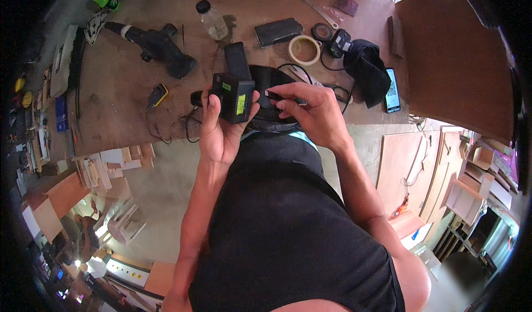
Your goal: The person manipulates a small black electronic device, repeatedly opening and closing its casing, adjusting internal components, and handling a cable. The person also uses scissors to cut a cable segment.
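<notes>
My left hand (pixel 213 137) is wrapped round a small black box-shaped device (pixel 226 102) with yellow-green labels, held upright over the table's near edge. A black flat piece (pixel 237 60) rises behind the device; whether it is joined to it I cannot tell. Just to the right, my right hand (pixel 316 110) pinches a small dark plug (pixel 271 95) with a pale tip, which points at the device and stands apart from it. Black strapped gear (pixel 265 78) lies beneath and behind both hands, with a dark cable (pixel 302 71) looping beside it.
On the wooden table (pixel 111 112) are a black power tool (pixel 158 47), a yellow-black tape measure (pixel 159 95), a clear bottle (pixel 214 24), a black flat case (pixel 278 32), a masking tape roll (pixel 292 57), a black cloth item (pixel 366 71) and a lit phone (pixel 392 90). A brown panel (pixel 454 57) stands at right.
</notes>
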The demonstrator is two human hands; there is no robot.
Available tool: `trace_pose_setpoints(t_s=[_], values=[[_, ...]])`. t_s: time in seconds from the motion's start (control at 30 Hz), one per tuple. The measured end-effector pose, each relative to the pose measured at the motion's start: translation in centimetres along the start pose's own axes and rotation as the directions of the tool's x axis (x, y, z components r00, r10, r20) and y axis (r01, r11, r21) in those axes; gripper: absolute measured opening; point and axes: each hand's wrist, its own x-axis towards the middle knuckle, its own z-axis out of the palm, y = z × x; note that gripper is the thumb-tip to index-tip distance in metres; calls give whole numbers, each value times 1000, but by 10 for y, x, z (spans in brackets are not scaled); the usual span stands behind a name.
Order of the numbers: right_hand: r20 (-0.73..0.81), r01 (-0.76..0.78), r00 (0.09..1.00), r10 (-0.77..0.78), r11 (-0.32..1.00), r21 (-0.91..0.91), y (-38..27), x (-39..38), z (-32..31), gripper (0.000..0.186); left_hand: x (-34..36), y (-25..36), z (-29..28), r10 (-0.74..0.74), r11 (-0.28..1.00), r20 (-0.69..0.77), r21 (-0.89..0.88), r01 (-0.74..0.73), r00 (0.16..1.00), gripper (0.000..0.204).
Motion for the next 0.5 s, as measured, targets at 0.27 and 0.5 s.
trace_pose_setpoints(t_s=[0.27, 0.5], values=[[-18, 33, 999, -33, 999, -9, 18, -14, -22, 30, -2, -34, 17, 87, 984, -82, 163, -72, 993, 49], [136, 61, 989, -62, 998, 10, 24, -15, -53, 30, -10, -57, 21, 132, 968, -155, 235, -94, 979, 49]])
